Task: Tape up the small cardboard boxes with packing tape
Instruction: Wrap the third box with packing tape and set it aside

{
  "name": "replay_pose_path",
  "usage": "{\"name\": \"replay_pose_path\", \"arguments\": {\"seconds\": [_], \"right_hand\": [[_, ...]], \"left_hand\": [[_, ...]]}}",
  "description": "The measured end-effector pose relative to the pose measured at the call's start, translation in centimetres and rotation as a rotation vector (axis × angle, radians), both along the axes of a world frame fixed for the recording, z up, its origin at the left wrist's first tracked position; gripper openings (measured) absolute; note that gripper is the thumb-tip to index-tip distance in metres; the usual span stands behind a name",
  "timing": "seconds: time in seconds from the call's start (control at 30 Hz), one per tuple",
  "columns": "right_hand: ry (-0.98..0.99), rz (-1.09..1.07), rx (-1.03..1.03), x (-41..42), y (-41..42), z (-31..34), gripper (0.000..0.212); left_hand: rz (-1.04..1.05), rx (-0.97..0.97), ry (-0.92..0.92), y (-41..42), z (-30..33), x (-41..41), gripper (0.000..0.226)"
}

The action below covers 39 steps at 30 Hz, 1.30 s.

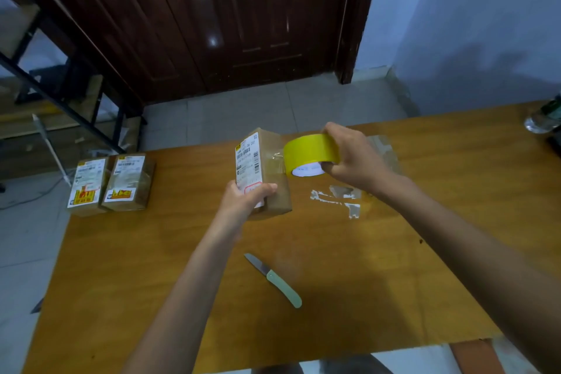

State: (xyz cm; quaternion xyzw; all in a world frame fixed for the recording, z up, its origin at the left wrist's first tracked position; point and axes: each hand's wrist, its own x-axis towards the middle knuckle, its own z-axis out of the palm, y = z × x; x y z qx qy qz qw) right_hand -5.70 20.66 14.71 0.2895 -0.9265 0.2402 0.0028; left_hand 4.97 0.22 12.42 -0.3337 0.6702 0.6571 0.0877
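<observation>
Knife (274, 281): closest to you, lying flat on the table (409, 297) between your forearms, blade pointing away and to the left. No hand touches it.
Left hand (246, 196): fingers and thumb curled round the near end of the box, gripping it.
Box (267, 173): the one in work, near the table's middle, tipped up on an edge with its label facing left.
Tape (309, 155): a yellow roll touching the box's right face. A clear strip looks stuck from roll to box.
Right hand (353, 158): curled over the roll, thumb below and fingers on top, gripping it.
Tape scraps (337, 199): pale bits stuck to the table, just right of the box.
Step in hand: you appear to be running tape along the box. Keep the strip taut, hold the box firm, and press the tape flat over the seam before reaching for the knife.
Two boxes (112, 182): side by side at the far left table edge, apparently taped already.
Bottle (543, 118): far right edge, partly out of view.
Door (212, 15): dark wood, beyond the table.
</observation>
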Motion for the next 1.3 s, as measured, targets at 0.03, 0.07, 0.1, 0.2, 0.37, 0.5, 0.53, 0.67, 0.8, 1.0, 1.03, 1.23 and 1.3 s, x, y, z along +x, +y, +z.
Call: {"name": "replay_pose_path", "arguments": {"seconds": [0.03,0.07,0.1,0.2,0.37,0.5,0.53,0.67,0.8,1.0,1.03,1.23,1.3], "right_hand": [[-0.004,-0.002,0.007,0.0,-0.1,-0.2,0.032],[0.0,0.01,0.019,0.1,-0.2,-0.2,0.03],[0.023,0.024,0.035,0.2,-0.5,-0.1,0.031],[0.231,0.056,0.202,-0.1,-0.6,1.7,0.035],[0.285,0.044,0.386,-0.3,0.4,2.2,0.035],[0.3,0.02,0.515,-0.4,1.1,0.8,0.036],[0.299,0.017,0.542,-0.4,1.2,0.7,0.037],[0.287,0.038,0.572,-0.3,1.1,0.4,0.036],[0.262,0.036,0.576,-0.2,0.4,0.3,0.033],[0.252,0.018,0.529,0.0,-0.6,0.1,0.032],[0.253,0.021,0.522,0.0,-0.7,0.0,0.032],[0.248,0.041,0.503,0.8,-1.7,0.0,0.033],[0.246,0.048,0.516,1.0,-1.9,0.2,0.032]], "left_hand": [[0.004,0.01,-0.002,0.0,-0.1,0.0,0.079],[0.008,0.023,-0.009,0.0,-0.2,0.1,0.076],[0.015,0.038,-0.013,0.1,-0.3,0.3,0.076],[0.049,0.02,-0.052,0.0,-0.7,0.8,0.097],[0.066,0.043,-0.032,-0.7,-0.6,0.9,0.099],[0.068,0.082,0.007,-1.2,-0.1,0.8,0.087],[0.059,0.094,0.015,-1.5,0.0,0.8,0.089],[0.018,0.141,0.048,-1.8,0.9,0.9,0.091],[-0.026,0.277,0.079,-1.5,2.3,0.6,0.078],[-0.072,0.369,0.162,-1.6,3.5,1.1,0.077],[-0.097,0.39,0.179,-1.5,3.5,1.2,0.078],[-0.154,0.672,0.28,-0.4,3.6,1.6,0.088],[-0.177,0.714,0.296,-0.4,3.6,1.5,0.084]]}}
